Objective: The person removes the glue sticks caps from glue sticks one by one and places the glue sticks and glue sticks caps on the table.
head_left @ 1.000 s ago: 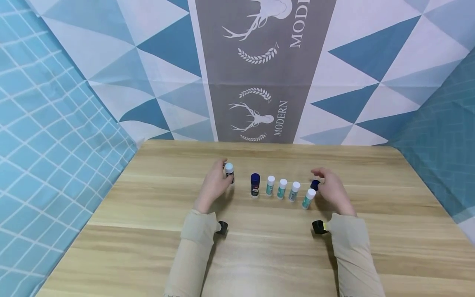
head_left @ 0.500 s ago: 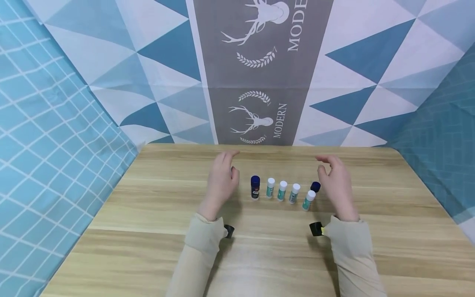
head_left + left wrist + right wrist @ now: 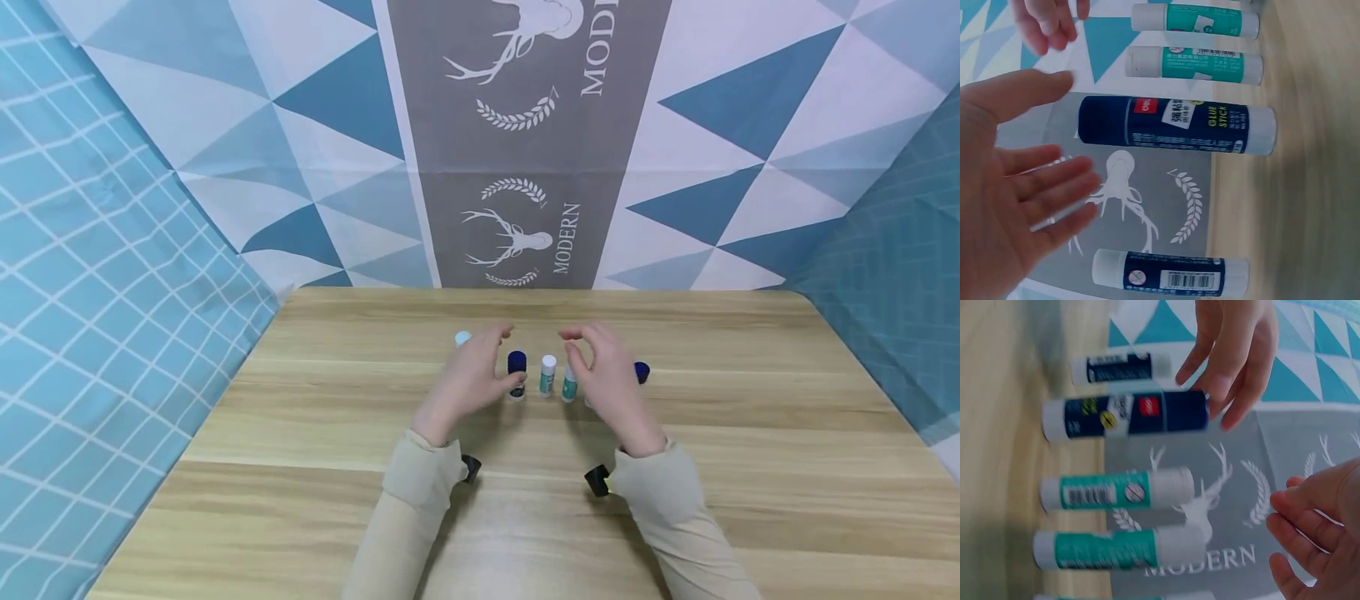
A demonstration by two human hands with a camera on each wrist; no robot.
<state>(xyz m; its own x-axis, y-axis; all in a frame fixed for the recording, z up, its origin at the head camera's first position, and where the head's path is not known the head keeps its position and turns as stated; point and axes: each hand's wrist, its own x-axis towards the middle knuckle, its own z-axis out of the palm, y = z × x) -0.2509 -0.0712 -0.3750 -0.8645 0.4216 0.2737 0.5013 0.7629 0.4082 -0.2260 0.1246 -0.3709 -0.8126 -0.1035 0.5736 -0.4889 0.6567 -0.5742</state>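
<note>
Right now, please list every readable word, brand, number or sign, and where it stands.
"GLUE STICK": blue-capped stick.
"强粘": its white patch.
Probably "deli": its blurred red logo.
"MODERN": gray wall cloth; upper copy cut off.
Crossed circle: white-capped navy stick, a green stick.
Remaining print: too small or blurred.

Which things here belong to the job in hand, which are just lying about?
Job, apparently:
navy-capped stick, near left hand
green sticks, near right hand
white-capped navy stick
rightmost navy cap, rest hidden

Just surroundings:
table
patterned cloth
</note>
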